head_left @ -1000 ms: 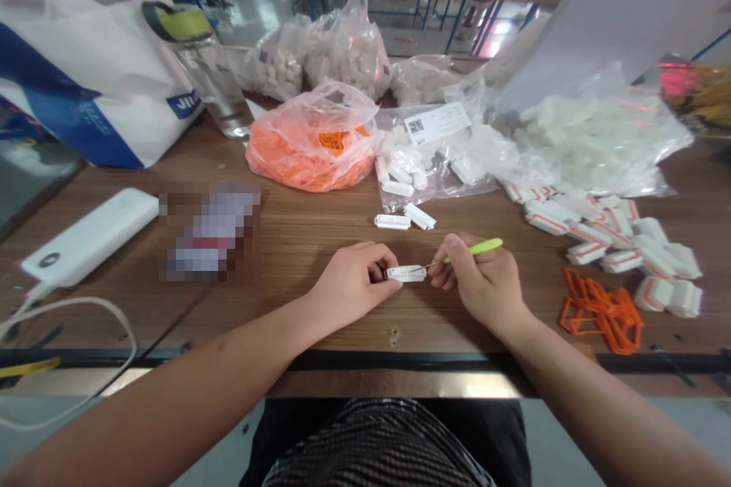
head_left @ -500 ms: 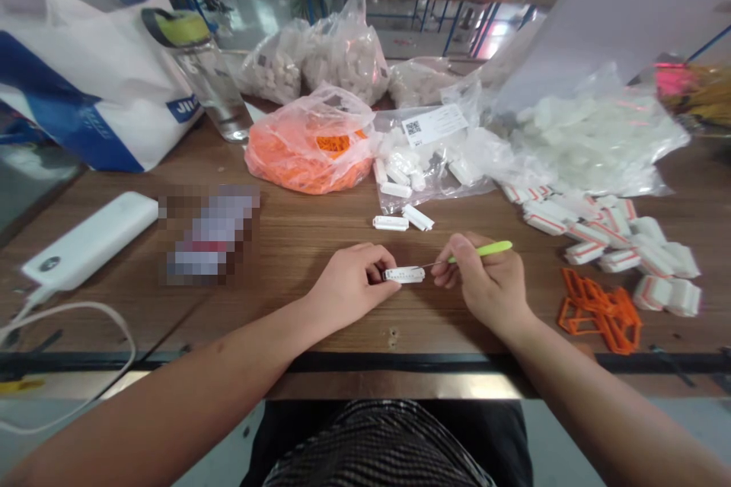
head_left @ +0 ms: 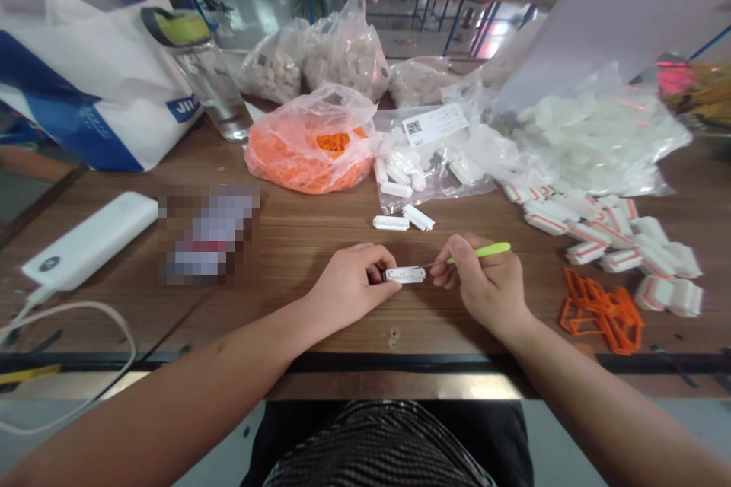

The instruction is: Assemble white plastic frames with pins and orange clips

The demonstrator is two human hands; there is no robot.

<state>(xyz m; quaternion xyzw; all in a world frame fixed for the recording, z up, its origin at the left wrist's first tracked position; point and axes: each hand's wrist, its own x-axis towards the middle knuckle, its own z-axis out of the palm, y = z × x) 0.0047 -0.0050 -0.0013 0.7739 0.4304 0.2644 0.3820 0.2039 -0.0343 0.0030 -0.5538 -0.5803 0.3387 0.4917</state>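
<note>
My left hand (head_left: 365,275) pinches the left end of a small white plastic housing (head_left: 406,275), low over the wooden table. Dark markings run along the side of the piece that faces me. In my right hand (head_left: 480,278) is a thin pick with a lime-green handle (head_left: 492,249). Its fine metal shaft points left to the top edge of the housing; where exactly the tip rests is too small to tell. Just beyond my hands lie two more white housings (head_left: 391,223), close together.
To the right are a pile of white pieces with orange edges (head_left: 588,232) and loose orange frames (head_left: 601,312). Behind stand a bag of orange parts (head_left: 308,148) and clear bags of white parts (head_left: 343,53). A power bank (head_left: 91,236), a blurred-out object (head_left: 211,236) and a bottle (head_left: 214,84) are left.
The pick and my right hand have shifted very slightly left along the housing. My left hand keeps its hold. At the far left edge, a skin-coloured shape has come into view.
</note>
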